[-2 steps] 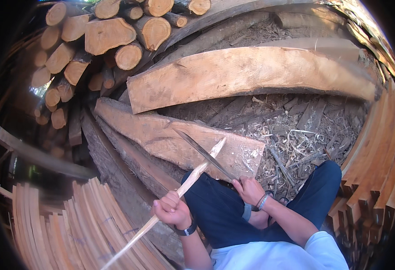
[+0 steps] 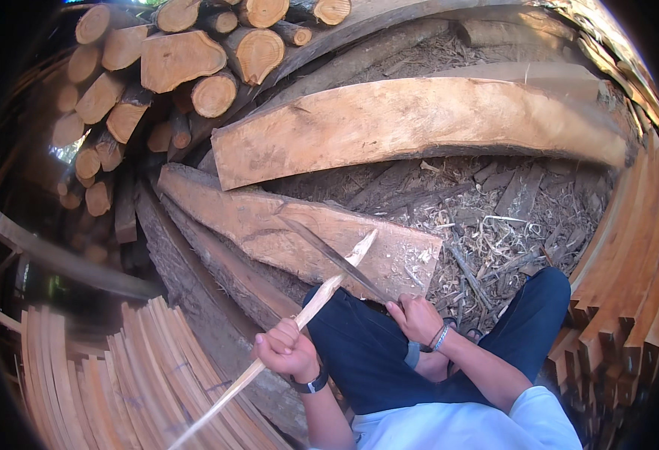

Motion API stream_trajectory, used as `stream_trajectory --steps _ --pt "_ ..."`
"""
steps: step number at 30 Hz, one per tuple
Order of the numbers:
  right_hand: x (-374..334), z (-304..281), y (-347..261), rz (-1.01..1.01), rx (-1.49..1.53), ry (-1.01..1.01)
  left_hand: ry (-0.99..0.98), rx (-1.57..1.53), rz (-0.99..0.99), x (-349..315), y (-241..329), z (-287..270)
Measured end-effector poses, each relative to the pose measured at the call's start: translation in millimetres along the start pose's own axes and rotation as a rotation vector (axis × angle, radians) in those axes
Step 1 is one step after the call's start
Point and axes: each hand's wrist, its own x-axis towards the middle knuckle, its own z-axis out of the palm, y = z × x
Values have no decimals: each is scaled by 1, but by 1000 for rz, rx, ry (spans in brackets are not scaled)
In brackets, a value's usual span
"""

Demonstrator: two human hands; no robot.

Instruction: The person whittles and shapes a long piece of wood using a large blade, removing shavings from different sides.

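Observation:
My left hand [image 2: 289, 351] is closed round a long pale wooden stick [image 2: 324, 295], which slants from the lower left up toward the middle. Its far end lies over a broad wooden slab [image 2: 269, 238], where small shavings are scattered. In my right hand [image 2: 418, 318] is the handle end of a long, dark-bladed knife [image 2: 328, 253]; my fingers hide the handle itself. The blade points away to the upper left and crosses the stick near its far end, seemingly against it.
A second, larger slab [image 2: 419, 116] lies beyond. Cut logs [image 2: 215, 94] are piled at the far left. Sawn wooden strips [image 2: 149, 360] stand at the near left, with stacked boards [image 2: 630, 247] on the right. Shavings and chips [image 2: 506, 232] cover the ground.
The knife's tip has swung slightly to the left, and its blade crosses the stick a little lower. My left hand and the stick have hardly moved.

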Motion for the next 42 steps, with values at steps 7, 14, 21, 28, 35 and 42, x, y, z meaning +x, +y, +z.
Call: stream_trajectory --steps 7,14,21,28,35,42 --pt "0 -6 -1 7 -42 -21 13 -12 -20 0 -1 6" --pt "-5 -9 -16 12 -13 -11 -18 8 -1 1 0 2" --pt "16 4 15 27 -16 41 -36 -3 5 1 -4 12" --pt "-7 -22 -24 -23 -17 -49 -43 32 -4 0 0 9" --pt "21 6 20 100 -1 43 -51 28 -13 0 -2 21" --pt "-1 -23 -34 -52 -9 -28 -47 30 -11 4 -2 6"
